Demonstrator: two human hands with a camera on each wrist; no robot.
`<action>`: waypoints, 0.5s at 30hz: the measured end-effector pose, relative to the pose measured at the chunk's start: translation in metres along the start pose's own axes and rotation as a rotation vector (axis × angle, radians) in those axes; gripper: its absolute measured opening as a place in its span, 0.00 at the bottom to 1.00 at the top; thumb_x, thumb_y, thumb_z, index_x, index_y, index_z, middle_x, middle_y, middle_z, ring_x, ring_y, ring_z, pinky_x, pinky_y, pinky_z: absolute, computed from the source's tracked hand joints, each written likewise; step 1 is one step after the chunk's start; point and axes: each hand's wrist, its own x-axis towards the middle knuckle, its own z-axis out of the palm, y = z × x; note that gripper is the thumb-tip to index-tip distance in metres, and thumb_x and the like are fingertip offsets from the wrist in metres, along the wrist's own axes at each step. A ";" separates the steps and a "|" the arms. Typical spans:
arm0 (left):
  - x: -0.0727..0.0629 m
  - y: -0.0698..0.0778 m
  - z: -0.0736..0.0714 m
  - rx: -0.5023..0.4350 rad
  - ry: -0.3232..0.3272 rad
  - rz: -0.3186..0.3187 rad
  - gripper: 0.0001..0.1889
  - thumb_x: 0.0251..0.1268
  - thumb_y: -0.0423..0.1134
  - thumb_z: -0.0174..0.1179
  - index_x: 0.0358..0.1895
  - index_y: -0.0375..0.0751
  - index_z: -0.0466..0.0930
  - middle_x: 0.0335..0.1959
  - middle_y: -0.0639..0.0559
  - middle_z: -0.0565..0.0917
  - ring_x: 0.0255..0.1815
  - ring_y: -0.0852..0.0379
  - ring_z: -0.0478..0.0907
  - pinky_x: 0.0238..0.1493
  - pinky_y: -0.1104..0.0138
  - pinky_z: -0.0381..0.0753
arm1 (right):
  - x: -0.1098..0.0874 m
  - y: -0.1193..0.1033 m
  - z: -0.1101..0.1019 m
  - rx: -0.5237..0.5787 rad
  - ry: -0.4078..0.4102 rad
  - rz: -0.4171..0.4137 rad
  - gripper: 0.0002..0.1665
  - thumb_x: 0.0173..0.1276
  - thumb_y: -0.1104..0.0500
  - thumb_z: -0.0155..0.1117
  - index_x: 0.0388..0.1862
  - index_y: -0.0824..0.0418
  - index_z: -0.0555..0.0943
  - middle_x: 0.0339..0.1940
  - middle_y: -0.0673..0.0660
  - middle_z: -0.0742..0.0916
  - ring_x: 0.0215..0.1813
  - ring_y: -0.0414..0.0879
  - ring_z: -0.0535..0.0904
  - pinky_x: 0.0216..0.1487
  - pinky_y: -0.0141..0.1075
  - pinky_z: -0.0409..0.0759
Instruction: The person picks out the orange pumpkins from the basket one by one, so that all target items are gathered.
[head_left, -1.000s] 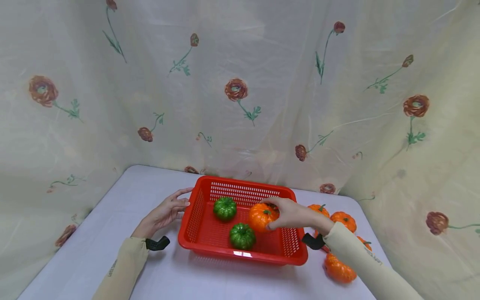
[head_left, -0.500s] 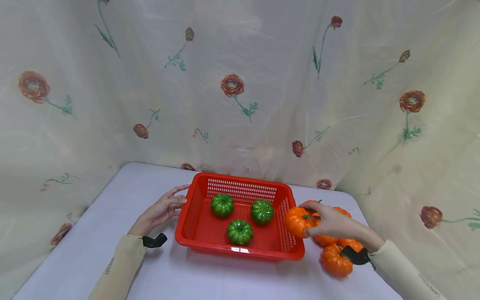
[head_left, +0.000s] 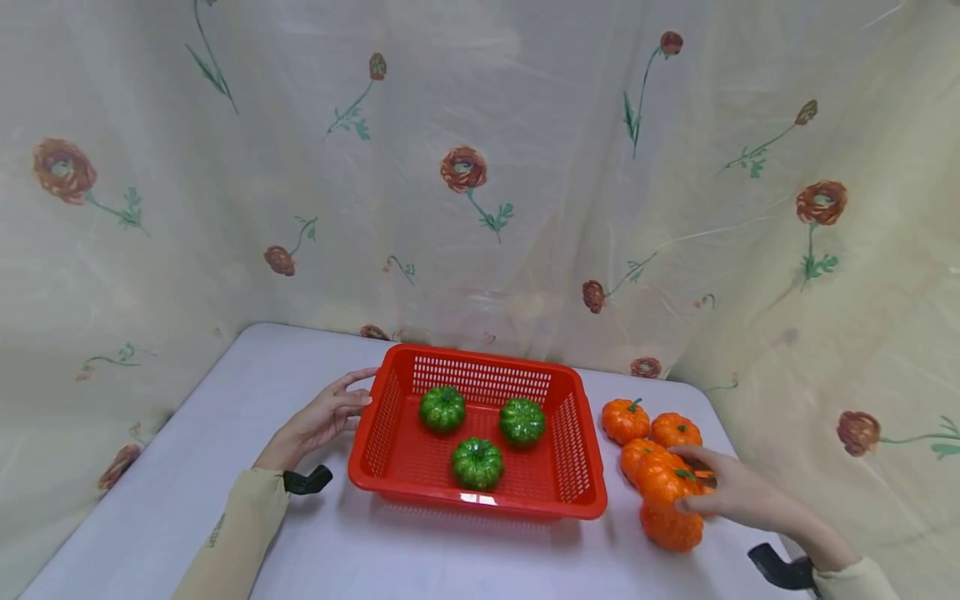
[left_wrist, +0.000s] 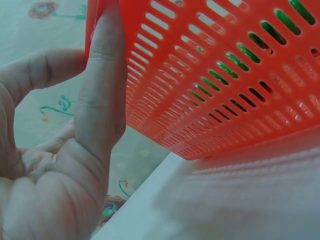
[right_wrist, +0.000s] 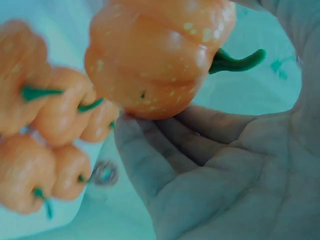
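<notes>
My right hand grips a small orange pumpkin between thumb and fingertips, above a group of similar orange pumpkins. In the right wrist view, this ribbed pumpkin shows its curved green stem towards the palm. At the left end of a red slotted basket, my left hand touches the rim from outside. The left wrist view shows the thumb lying straight against the basket's outer wall. Three green pumpkins sit apart from each other inside the basket.
Several orange pumpkins lie close together to the right of the basket, near the right edge of the white-covered table. A pale curtain with printed flowers hangs behind and beside the table.
My right hand has carried the orange pumpkin out of the basket to the right, over the other orange pumpkins. This uncovers the third green pumpkin. My left hand stays at the rim.
</notes>
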 end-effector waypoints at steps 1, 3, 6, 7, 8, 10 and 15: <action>0.000 0.000 0.000 -0.001 0.001 -0.001 0.34 0.71 0.33 0.52 0.76 0.51 0.50 0.50 0.48 0.79 0.46 0.54 0.83 0.47 0.58 0.85 | -0.003 0.006 -0.001 0.009 0.000 0.016 0.44 0.57 0.52 0.70 0.66 0.73 0.65 0.60 0.71 0.77 0.57 0.61 0.75 0.48 0.48 0.84; 0.000 -0.001 0.001 -0.004 0.002 -0.002 0.34 0.71 0.33 0.53 0.76 0.51 0.51 0.51 0.48 0.79 0.46 0.54 0.83 0.47 0.57 0.85 | -0.007 0.019 -0.005 0.021 -0.002 0.039 0.44 0.58 0.52 0.69 0.66 0.76 0.65 0.59 0.73 0.76 0.57 0.62 0.75 0.50 0.50 0.83; -0.001 0.000 0.002 -0.005 0.004 -0.003 0.34 0.71 0.33 0.53 0.76 0.51 0.50 0.52 0.48 0.79 0.47 0.53 0.83 0.47 0.57 0.85 | -0.012 0.039 -0.010 0.046 -0.014 0.088 0.44 0.60 0.51 0.68 0.65 0.79 0.63 0.59 0.74 0.76 0.57 0.63 0.75 0.51 0.52 0.83; -0.001 0.000 0.002 -0.005 0.005 -0.002 0.34 0.70 0.33 0.53 0.76 0.51 0.50 0.52 0.48 0.79 0.47 0.53 0.83 0.47 0.57 0.85 | -0.015 0.046 -0.012 0.059 -0.019 0.101 0.44 0.61 0.52 0.67 0.65 0.79 0.63 0.59 0.74 0.76 0.57 0.63 0.75 0.51 0.52 0.83; -0.001 0.001 0.003 0.000 0.001 -0.001 0.35 0.71 0.33 0.53 0.76 0.50 0.49 0.52 0.48 0.79 0.47 0.53 0.83 0.47 0.57 0.85 | -0.017 0.053 -0.013 0.058 -0.020 0.114 0.44 0.61 0.52 0.67 0.64 0.80 0.63 0.59 0.74 0.76 0.57 0.62 0.75 0.51 0.52 0.83; -0.002 0.001 0.003 0.001 0.000 -0.004 0.35 0.70 0.33 0.54 0.77 0.50 0.49 0.52 0.48 0.79 0.47 0.53 0.83 0.47 0.57 0.85 | -0.021 0.067 -0.014 0.052 -0.020 0.146 0.43 0.63 0.51 0.66 0.63 0.80 0.63 0.58 0.74 0.77 0.56 0.61 0.76 0.51 0.52 0.82; -0.003 0.000 0.002 -0.006 0.009 -0.014 0.35 0.70 0.34 0.54 0.76 0.51 0.50 0.53 0.48 0.78 0.47 0.53 0.83 0.47 0.57 0.85 | -0.026 0.096 -0.006 0.049 -0.027 0.253 0.44 0.63 0.48 0.67 0.62 0.81 0.64 0.57 0.74 0.78 0.55 0.61 0.76 0.55 0.58 0.78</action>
